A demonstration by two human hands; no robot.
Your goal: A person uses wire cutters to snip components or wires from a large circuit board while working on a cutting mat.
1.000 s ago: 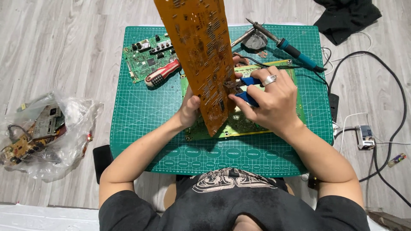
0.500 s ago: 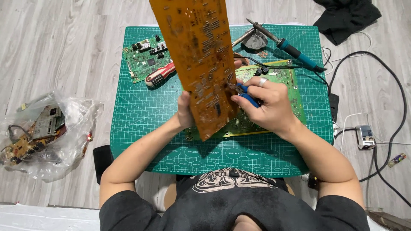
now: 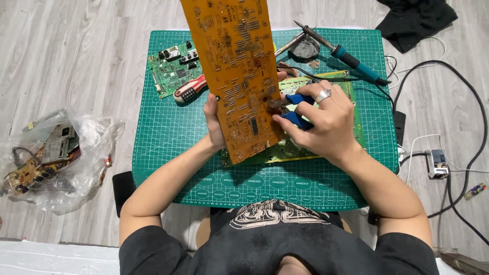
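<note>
orange circuit board (image 3: pixel 235 71) raised higher, blue pliers (image 3: pixel 293 108) still applied

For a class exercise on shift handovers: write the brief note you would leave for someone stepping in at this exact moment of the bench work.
Left hand: holds the orange circuit board tilted up off the green cutting mat.
Right hand: grips blue-handled cutters, tips against the board's right edge.
Under the hands: a yellow-green board lies flat. Small green board and red-handled screwdriver at the mat's upper left; soldering iron at upper right. Bag of scrap boards on the floor, left.
Done: cannot tell what has been clipped.
Left: the cutters remain engaged at the board.
</note>
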